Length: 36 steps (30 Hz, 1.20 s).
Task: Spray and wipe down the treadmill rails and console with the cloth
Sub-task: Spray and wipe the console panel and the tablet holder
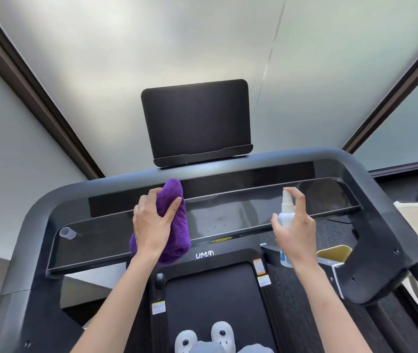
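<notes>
Nearest the camera, two grey shoes [204,337] are seen on the belt [210,296] of the treadmill. Above them, the left hand [152,225] is closed around a bunched purple cloth [177,225], which is pressed against the glossy console [228,220] left of centre. The right hand [295,233] is wrapped round a white spray bottle [286,217], with the forefinger curled over the nozzle, which is aimed at the console's right half; no mist can be made out. The step in hand is judged to be spraying ahead of the cloth. It would be done well if the bottle were kept near the panel and angled down, so that liquid is kept off the dark screen [196,121] standing beyond the console. Light, spaced bursts are advised, followed by overlapping passes of the cloth from left to right. A clear cup [67,233] at the console's left end should be lifted or skirted. The rails [386,189] appear not yet wiped, though this cannot be confirmed.
</notes>
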Motion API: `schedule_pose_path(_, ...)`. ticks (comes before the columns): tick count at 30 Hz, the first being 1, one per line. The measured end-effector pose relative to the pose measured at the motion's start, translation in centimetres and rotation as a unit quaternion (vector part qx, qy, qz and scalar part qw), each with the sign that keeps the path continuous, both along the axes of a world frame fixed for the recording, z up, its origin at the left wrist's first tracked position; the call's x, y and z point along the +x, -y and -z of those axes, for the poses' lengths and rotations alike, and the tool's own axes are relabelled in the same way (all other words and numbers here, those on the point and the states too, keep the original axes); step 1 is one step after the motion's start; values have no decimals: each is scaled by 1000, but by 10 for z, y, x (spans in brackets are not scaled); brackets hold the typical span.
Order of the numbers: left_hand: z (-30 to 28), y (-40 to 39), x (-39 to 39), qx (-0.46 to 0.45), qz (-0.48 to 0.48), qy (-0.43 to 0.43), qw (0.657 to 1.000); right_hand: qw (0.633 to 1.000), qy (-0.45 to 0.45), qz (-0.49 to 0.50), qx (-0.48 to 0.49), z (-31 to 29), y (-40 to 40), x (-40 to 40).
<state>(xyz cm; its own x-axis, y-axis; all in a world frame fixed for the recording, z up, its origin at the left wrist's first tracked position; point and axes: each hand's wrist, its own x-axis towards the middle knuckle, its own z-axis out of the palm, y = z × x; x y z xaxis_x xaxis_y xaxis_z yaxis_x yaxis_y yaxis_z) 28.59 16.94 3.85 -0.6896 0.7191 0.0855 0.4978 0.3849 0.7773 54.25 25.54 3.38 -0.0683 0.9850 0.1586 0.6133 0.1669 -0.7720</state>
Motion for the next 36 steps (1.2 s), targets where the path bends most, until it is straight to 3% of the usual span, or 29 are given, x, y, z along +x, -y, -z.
schedule_pose_path(4,1,-8,11,-5,19,-6,1000,997,-4,57,44,2,-6,5)
schedule_pose_path(10,2,-18,22,-5,34,-10,999,998,33,49,25,10,-10,26)
schedule_pose_path(25,5,-32,39,-5,52,-10,999,982,55,181,28,13,-47,70)
schedule_pose_path(30,6,-33,40,-7,50,-14,999,979,16,205,3,14,-58,74)
schedule_pose_path(36,6,-33,41,-10,51,-19,998,979,46,197,-36,15,-55,73)
